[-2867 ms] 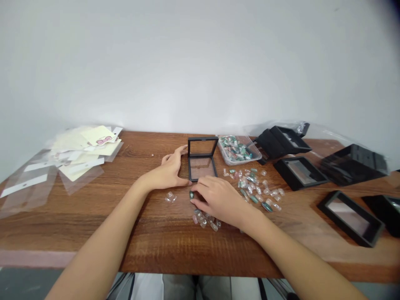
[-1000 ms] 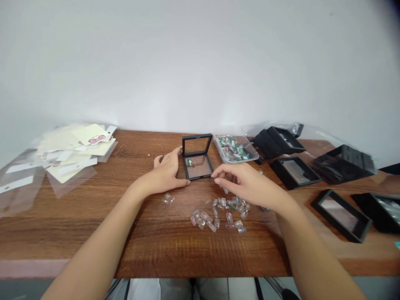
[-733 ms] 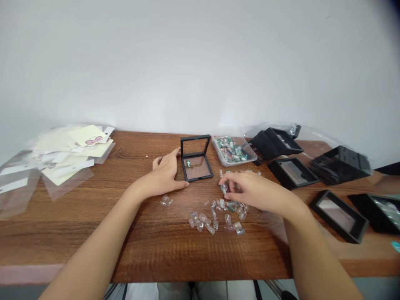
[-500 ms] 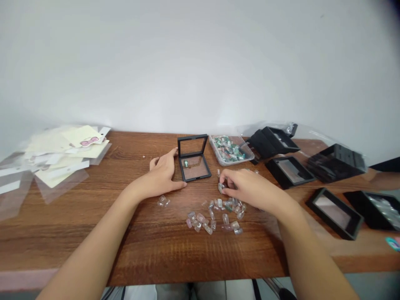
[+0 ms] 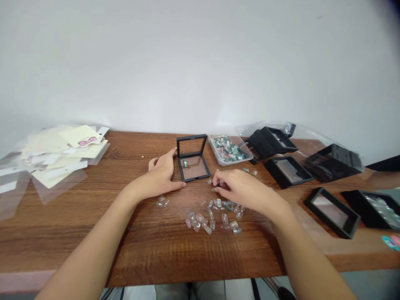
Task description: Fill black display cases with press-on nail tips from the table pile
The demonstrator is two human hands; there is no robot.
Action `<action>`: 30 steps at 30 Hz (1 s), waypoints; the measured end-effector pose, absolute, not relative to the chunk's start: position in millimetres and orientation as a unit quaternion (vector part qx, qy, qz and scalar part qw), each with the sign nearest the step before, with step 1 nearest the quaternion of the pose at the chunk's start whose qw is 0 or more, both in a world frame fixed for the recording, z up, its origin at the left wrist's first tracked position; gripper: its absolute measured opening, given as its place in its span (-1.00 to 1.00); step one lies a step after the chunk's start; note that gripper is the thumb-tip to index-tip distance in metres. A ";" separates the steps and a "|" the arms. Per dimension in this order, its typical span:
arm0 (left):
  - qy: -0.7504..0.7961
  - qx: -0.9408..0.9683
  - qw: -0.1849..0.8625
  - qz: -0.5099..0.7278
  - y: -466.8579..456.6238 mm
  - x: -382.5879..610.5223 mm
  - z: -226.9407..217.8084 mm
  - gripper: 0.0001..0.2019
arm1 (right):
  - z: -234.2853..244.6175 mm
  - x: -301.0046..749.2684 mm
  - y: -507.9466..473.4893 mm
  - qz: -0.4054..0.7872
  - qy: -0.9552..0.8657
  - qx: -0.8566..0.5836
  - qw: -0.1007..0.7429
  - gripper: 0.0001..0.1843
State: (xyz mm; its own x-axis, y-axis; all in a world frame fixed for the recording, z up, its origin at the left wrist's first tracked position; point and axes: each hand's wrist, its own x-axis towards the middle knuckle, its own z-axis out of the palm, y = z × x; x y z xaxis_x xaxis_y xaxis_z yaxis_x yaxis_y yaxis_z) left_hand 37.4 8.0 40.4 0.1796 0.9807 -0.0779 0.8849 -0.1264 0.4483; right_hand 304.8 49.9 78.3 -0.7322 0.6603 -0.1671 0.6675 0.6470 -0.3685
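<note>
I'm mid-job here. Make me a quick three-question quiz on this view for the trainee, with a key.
1. True or false: the lid of the small black frame beside the left hand is closed.
2. In this view, what stands just right of that frame? A) pile of cards B) clear tub C) left hand
3. Fill in the blank: the single piece lying inside that frame is mostly ____ in colour.

Key: 1. False, it stands raised. 2. B. 3. Green.

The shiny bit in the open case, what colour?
The shiny bit looks green, in the head view.
</note>
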 end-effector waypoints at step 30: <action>0.627 0.743 0.205 0.113 7.3 36.4 40.3 0.06 | 76.4 297.7 48.6 -0.234 0.915 0.325 -0.040 -0.87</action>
